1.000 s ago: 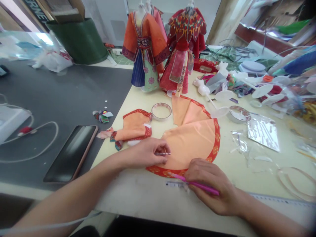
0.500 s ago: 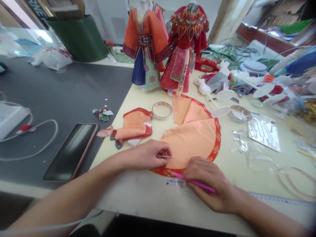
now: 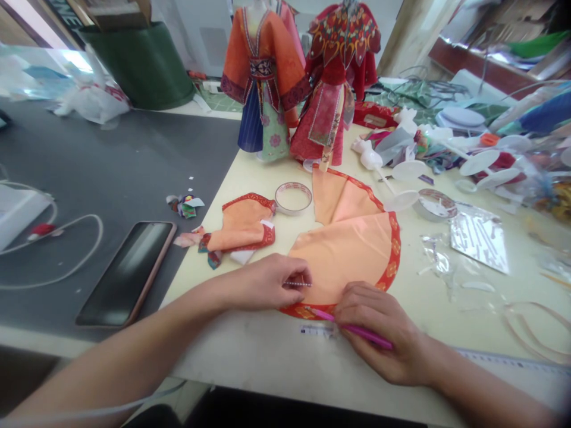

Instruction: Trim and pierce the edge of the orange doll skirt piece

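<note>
A fan-shaped orange fabric piece [image 3: 348, 249] with a patterned red border lies flat before me. My left hand [image 3: 267, 282] rests at its left side, fingers curled in a pinch around a thin strip of tiny white beads [image 3: 298, 284]. Closed around a slim pink pen-like tool [image 3: 368, 336], my right hand [image 3: 379, 330] sits over the lower right edge of the fabric. The tool's tip points left, at the red border near the left fingertips. Just below that border is a short clear piece with ruler-like marks [image 3: 316, 330].
A smaller orange garment piece [image 3: 243, 223] and a tape roll [image 3: 293, 198] lie beyond my left hand. A phone [image 3: 127, 273] is at left. Two dressed doll figures, one in an orange robe [image 3: 261, 77], stand behind. White stands [image 3: 404, 172] and a silvery sheet [image 3: 479, 238] occupy the right.
Both hands stay almost in place, each keeping its hold. The view has shifted very slightly.
</note>
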The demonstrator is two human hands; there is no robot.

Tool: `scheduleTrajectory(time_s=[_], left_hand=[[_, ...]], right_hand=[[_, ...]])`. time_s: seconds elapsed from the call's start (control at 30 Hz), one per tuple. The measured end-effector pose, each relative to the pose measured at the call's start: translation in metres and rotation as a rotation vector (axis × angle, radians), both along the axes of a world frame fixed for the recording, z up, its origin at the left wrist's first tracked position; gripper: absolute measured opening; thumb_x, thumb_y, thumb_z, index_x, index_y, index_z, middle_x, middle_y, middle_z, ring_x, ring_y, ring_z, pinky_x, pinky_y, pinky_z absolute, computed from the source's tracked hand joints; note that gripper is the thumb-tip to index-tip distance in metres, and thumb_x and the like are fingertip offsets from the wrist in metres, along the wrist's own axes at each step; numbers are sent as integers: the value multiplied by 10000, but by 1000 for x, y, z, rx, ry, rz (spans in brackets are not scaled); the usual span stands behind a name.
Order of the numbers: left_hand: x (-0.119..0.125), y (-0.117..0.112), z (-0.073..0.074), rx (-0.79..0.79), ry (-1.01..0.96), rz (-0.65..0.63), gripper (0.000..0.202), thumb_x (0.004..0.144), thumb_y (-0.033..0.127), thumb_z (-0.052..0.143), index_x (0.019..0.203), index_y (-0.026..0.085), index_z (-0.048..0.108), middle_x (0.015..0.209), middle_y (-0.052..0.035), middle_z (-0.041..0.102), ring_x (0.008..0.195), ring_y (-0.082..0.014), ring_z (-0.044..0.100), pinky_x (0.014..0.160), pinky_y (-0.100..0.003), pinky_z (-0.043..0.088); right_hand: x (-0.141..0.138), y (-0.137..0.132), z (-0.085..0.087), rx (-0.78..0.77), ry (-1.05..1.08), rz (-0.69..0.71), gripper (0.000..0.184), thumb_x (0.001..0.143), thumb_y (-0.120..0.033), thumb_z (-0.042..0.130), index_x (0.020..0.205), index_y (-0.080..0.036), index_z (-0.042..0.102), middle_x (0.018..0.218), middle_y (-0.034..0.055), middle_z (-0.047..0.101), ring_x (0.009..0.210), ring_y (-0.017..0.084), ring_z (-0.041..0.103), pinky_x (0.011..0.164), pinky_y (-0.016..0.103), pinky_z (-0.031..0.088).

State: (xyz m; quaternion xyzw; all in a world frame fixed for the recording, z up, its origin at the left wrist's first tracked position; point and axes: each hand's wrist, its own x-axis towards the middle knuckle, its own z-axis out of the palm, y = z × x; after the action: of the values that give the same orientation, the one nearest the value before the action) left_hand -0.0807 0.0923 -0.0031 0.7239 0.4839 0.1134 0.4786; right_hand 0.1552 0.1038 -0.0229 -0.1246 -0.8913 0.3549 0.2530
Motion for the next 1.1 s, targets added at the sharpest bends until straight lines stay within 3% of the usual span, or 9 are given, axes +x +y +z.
scheduleTrajectory(time_s=[0.37, 1.1], left_hand=[[9, -8, -2, 145, 97, 19, 63, 738, 150, 502, 787, 188, 510, 719, 37, 575, 627, -100, 490, 550, -202, 322], [13, -10, -5, 165, 166, 10, 77, 730, 152, 495, 792, 191, 521, 775, 15, 623, 683, -136, 539, 582, -232, 346]], right_hand=[[1, 0, 0, -2, -14, 11, 199, 776, -17, 499, 926, -138, 550, 781, 63, 580, 733, 165, 494, 679, 350, 441], [0, 0, 0, 65, -22, 3, 164, 797, -51, 471, 912, -143, 543, 772, 64, 576, 712, 166, 505, 657, 335, 444]])
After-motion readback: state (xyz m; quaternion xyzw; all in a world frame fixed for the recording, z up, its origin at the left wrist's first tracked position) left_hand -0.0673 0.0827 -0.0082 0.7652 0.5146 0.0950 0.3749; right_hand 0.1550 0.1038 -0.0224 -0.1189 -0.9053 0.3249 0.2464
